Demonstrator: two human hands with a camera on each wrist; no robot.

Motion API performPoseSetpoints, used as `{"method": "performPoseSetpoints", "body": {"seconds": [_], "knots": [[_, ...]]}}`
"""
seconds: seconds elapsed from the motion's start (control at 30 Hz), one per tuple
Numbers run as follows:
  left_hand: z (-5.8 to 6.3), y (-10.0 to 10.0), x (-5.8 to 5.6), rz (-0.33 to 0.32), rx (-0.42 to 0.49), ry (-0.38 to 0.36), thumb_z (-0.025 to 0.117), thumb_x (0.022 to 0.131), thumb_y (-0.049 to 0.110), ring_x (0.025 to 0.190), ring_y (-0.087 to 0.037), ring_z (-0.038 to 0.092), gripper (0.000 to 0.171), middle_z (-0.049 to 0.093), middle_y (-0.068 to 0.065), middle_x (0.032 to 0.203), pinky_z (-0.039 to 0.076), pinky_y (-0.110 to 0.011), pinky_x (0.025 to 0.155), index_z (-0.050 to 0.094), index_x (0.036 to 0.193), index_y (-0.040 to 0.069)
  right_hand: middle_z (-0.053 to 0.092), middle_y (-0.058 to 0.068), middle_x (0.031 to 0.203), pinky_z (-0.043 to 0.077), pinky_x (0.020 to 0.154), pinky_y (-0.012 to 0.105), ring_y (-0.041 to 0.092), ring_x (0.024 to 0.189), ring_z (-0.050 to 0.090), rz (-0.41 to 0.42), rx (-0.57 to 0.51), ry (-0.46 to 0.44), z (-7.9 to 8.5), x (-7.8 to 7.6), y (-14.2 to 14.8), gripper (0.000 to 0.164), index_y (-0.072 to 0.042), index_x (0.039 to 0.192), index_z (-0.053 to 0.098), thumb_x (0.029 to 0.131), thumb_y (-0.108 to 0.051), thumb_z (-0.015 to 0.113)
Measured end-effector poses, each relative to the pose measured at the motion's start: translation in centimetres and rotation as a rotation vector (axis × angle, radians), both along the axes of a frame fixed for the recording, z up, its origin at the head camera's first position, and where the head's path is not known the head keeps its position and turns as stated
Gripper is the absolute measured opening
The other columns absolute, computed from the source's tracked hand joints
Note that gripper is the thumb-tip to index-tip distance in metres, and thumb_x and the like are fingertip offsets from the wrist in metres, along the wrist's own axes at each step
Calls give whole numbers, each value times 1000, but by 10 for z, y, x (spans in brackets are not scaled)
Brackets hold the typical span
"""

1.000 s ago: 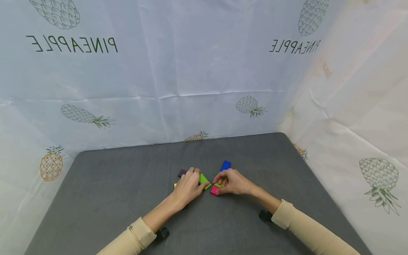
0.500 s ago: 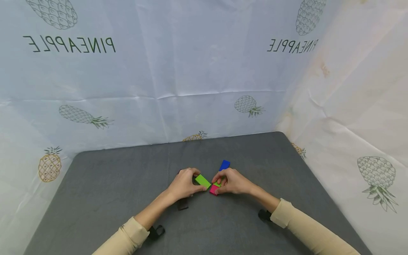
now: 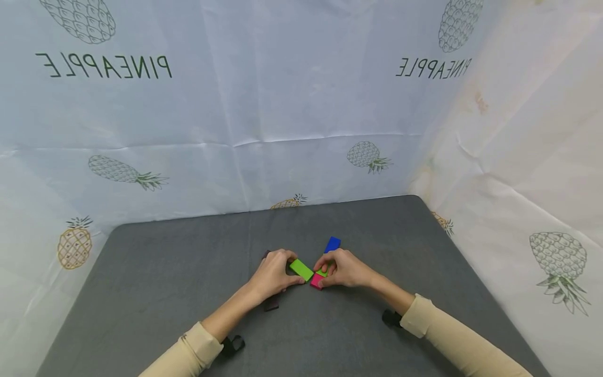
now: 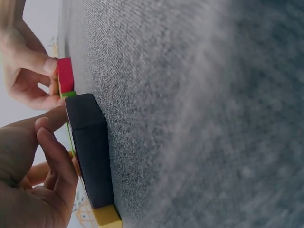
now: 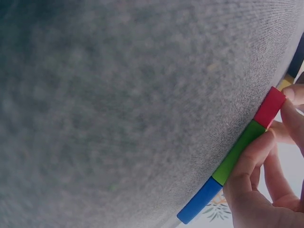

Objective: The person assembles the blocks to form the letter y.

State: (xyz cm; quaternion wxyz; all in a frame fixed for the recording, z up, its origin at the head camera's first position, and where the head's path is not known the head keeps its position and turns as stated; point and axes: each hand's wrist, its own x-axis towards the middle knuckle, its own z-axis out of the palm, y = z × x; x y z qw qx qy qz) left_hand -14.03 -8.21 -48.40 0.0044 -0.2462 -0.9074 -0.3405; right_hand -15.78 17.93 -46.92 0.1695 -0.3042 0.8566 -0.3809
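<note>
My left hand (image 3: 273,272) pinches a lime green block (image 3: 301,269) between thumb and fingers, the block lying slanted. Its near corner is right at a red block (image 3: 316,281). My right hand (image 3: 346,268) holds the red block, thumb on its near side. A second green block (image 5: 240,149), along which right-hand fingers lie, continues the row from the red one. At the row's far end lies a blue block (image 3: 332,244). In the left wrist view a black block (image 4: 90,152) stands beside the left fingers, with a yellow block (image 4: 108,216) at its end.
The blocks lie on a dark grey table (image 3: 188,283). A white cloth (image 3: 292,94) printed with pineapples hangs behind it and along the sides. Under the left forearm, part of a dark block (image 3: 271,303) shows.
My left hand has shifted back to the left, its fingers now at the green block's ends, uncovering its top. That block has moved slightly toward the red one. My right hand stays put.
</note>
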Motion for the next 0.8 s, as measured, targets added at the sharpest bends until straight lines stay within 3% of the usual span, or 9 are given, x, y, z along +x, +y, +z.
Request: {"method": "performPoseSetpoints", "body": {"seconds": [0.07, 0.17, 0.2, 0.3, 0.47, 0.53, 0.67, 0.7, 0.8], "knots": [[-7, 0, -2, -11, 1, 41, 94, 87, 30, 78, -15, 69, 52, 76, -19, 110, 62, -38, 75, 75, 122, -4, 75, 10, 97, 57, 70, 20, 3, 75, 68, -1, -1, 1, 0, 0, 0, 27, -4, 113, 80, 89, -11, 89], [-7, 1, 0, -3, -4, 47, 94, 87, 30, 83, -19, 71, 51, 76, -18, 109, 62, -39, 75, 76, 120, -4, 75, 10, 97, 57, 70, 20, 3, 75, 67, -5, 2, -1, 0, 0, 0, 27, -4, 113, 80, 89, -12, 90], [-2, 3, 2, 11, -10, 23, 95, 85, 27, 85, -21, 72, 50, 76, -18, 110, 63, -40, 76, 76, 120, -5, 75, 9, 97, 57, 70, 20, 2, 75, 67, -6, 2, -1, 0, 0, 0, 27, -5, 113, 80, 89, -12, 90], [-3, 6, 2, 32, -9, -3, 96, 84, 27, 86, -22, 72, 51, 76, -18, 111, 63, -38, 74, 76, 119, -4, 75, 9, 97, 56, 70, 20, 2, 75, 67, -9, 5, -2, -1, 0, 0, 27, -5, 113, 80, 89, -12, 90], [-37, 4, -11, 53, -50, 44, 95, 84, 43, 88, -16, 71, 57, 77, -13, 112, 61, -28, 72, 77, 120, 3, 74, 9, 96, 56, 70, 20, 1, 74, 66, -12, 9, -3, -1, -1, 0, 27, -5, 113, 80, 88, -12, 90], [-30, 5, -8, 66, -74, 42, 96, 83, 40, 86, -15, 70, 55, 77, -12, 108, 60, -29, 71, 77, 118, 2, 74, 9, 96, 56, 69, 20, 1, 74, 66, -13, 12, -3, -1, -1, -1, 27, -5, 113, 80, 88, -12, 90], [-5, 9, 4, 71, -81, 35, 98, 82, 33, 78, -15, 66, 52, 75, -13, 101, 58, -29, 67, 75, 113, -2, 74, 8, 97, 56, 69, 20, 1, 74, 66, -14, 15, -4, 0, -1, -1, 28, -4, 113, 80, 88, -12, 90], [5, 12, 7, 89, -92, 8, 99, 81, 29, 76, -14, 65, 50, 74, -13, 99, 56, -28, 65, 75, 111, -2, 74, 8, 97, 56, 69, 20, 1, 74, 66, -14, 16, -5, 0, -1, -1, 28, -4, 113, 80, 88, -11, 90], [6, 13, 8, 101, -110, 0, 99, 81, 31, 75, -13, 64, 51, 74, -12, 100, 55, -27, 65, 75, 112, -2, 74, 8, 97, 56, 69, 20, 0, 73, 66, -13, 18, -6, 0, -1, -1, 28, -4, 113, 80, 88, -11, 90]]}}
